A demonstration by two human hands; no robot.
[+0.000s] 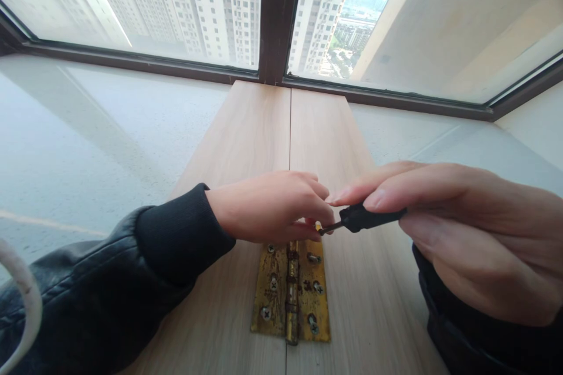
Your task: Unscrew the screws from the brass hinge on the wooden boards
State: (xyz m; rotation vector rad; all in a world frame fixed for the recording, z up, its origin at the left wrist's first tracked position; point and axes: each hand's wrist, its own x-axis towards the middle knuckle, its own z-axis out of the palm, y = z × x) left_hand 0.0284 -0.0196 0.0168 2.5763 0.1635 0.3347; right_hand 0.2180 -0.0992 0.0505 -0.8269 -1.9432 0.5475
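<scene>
A black-handled screwdriver [367,218] lies nearly level in my right hand [475,234], whose fingers and thumb are closed on its handle. Its thin shaft points left and meets the fingertips of my left hand [277,205]. Those fingers are pinched together around the shaft's tip; a small brassy spot shows between them, but what they hold is too small to make out. Just below them is a worn brass hinge [292,299], lying across the seam of two wooden boards [246,146]. Several cross-head screws sit in both leaves, some of them tilted. My left hand covers the hinge's far end.
Behind the boards runs a window with a dark frame [281,23], and tall buildings stand outside. A pale speckled sill [109,123] extends on both sides. At the lower left edge a white curved cord or strip [29,304] hangs close to the camera.
</scene>
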